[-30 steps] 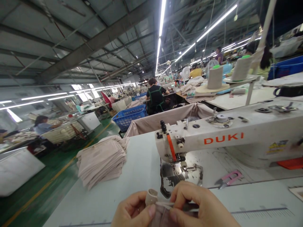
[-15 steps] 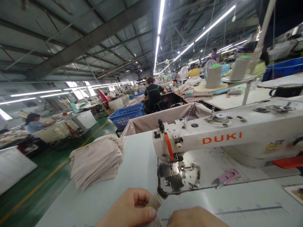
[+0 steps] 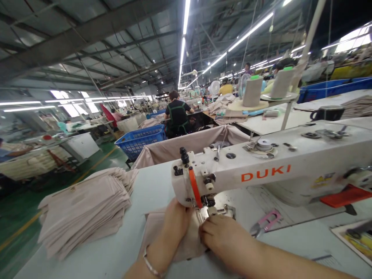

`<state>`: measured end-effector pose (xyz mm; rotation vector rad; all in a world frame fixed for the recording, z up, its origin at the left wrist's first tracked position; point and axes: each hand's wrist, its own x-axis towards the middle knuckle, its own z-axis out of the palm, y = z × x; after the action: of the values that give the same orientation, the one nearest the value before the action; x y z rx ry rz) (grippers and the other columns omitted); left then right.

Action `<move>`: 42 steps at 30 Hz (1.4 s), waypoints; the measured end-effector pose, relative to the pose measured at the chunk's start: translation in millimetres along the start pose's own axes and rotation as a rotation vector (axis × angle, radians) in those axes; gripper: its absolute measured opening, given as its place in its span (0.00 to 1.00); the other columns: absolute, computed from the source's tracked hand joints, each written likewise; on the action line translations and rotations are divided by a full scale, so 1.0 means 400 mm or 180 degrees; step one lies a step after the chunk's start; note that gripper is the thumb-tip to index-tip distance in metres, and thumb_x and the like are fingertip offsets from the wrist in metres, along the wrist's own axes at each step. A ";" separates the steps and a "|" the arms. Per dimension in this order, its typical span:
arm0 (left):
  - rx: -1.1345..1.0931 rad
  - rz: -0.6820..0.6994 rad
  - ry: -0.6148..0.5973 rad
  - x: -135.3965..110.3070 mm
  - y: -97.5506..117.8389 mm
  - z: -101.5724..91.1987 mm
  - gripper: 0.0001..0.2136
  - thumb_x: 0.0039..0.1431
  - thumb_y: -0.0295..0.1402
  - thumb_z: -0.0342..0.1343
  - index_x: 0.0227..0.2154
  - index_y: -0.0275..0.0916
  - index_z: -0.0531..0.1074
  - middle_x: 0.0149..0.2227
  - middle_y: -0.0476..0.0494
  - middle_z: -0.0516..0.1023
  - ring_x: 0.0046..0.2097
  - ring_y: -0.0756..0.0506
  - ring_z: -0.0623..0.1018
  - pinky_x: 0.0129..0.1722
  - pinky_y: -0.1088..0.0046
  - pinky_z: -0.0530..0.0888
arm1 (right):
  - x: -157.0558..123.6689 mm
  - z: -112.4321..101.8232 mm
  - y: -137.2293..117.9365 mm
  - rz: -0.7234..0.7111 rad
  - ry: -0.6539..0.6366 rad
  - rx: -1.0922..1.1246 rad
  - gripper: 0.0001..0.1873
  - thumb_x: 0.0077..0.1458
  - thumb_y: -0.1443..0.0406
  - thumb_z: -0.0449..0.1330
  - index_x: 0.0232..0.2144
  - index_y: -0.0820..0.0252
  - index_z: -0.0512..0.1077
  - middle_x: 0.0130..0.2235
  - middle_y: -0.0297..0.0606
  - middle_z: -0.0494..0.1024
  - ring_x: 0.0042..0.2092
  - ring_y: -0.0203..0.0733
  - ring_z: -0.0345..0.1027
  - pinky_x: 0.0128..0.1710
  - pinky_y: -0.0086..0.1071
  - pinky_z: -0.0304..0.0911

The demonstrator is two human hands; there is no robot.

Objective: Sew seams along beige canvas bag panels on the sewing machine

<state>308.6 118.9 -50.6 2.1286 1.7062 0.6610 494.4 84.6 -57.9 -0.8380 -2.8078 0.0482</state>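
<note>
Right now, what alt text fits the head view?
Both hands, left hand and right hand, press a beige fabric piece flat under the needle of a white DUKI sewing machine. A stack of beige fabric pieces lies left.

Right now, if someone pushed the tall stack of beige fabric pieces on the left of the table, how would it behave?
The stack of beige fabric pieces would probably slide apart in layers, since its edges are already fanned and uneven. Single pieces look thin and floppy, much like the beige piece lying flat under the left hand and right hand. The whole pile seems heavy.
</note>
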 end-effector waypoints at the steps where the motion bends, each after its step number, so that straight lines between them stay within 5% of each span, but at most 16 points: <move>1: 0.0045 0.0069 0.0006 -0.026 -0.002 0.007 0.08 0.66 0.31 0.57 0.45 0.37 0.76 0.48 0.40 0.78 0.51 0.40 0.77 0.53 0.53 0.74 | -0.010 0.001 -0.002 0.0004 -0.0024 0.0044 0.06 0.59 0.73 0.61 0.38 0.64 0.78 0.40 0.42 0.80 0.43 0.47 0.74 0.45 0.37 0.67; 5: 0.0088 0.0419 -0.0147 -0.103 -0.018 0.026 0.17 0.63 0.21 0.51 0.50 0.40 0.76 0.54 0.39 0.76 0.55 0.40 0.75 0.59 0.56 0.71 | -0.029 0.015 -0.003 0.0029 -0.0047 0.0215 0.09 0.62 0.70 0.60 0.44 0.64 0.76 0.45 0.42 0.80 0.48 0.46 0.73 0.51 0.37 0.67; 10: 0.0719 0.1110 -0.0129 -0.086 -0.028 0.022 0.21 0.63 0.18 0.48 0.54 0.41 0.74 0.54 0.40 0.77 0.55 0.40 0.75 0.58 0.59 0.73 | -0.018 0.034 0.007 0.0194 0.0094 0.0324 0.10 0.63 0.72 0.57 0.43 0.64 0.77 0.45 0.43 0.80 0.46 0.47 0.73 0.49 0.40 0.68; 19: 0.1029 0.1464 0.0192 -0.115 0.016 0.004 0.19 0.60 0.16 0.50 0.49 0.40 0.75 0.49 0.42 0.79 0.50 0.41 0.77 0.51 0.59 0.77 | -0.040 0.044 -0.019 -0.0102 0.0393 0.0273 0.08 0.60 0.70 0.62 0.42 0.64 0.76 0.41 0.40 0.80 0.42 0.44 0.71 0.44 0.37 0.69; 35: 0.1182 0.1591 0.0311 -0.117 0.015 0.003 0.16 0.58 0.17 0.49 0.42 0.40 0.76 0.44 0.42 0.81 0.45 0.40 0.78 0.46 0.58 0.78 | -0.044 0.081 -0.012 -0.0204 0.0874 -0.0052 0.07 0.58 0.66 0.65 0.39 0.63 0.76 0.43 0.38 0.80 0.40 0.43 0.70 0.35 0.36 0.67; 42: 0.1057 0.1537 0.0305 -0.130 -0.012 0.014 0.16 0.63 0.21 0.48 0.51 0.38 0.72 0.49 0.40 0.78 0.48 0.41 0.78 0.49 0.60 0.80 | -0.041 0.094 -0.016 -0.0245 0.0820 -0.0064 0.04 0.59 0.68 0.64 0.38 0.62 0.75 0.38 0.36 0.79 0.38 0.43 0.70 0.34 0.36 0.65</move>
<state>298.6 69.6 -65.6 2.8299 1.4285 0.6440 496.3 71.4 -97.2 -0.6854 -2.5981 -0.0936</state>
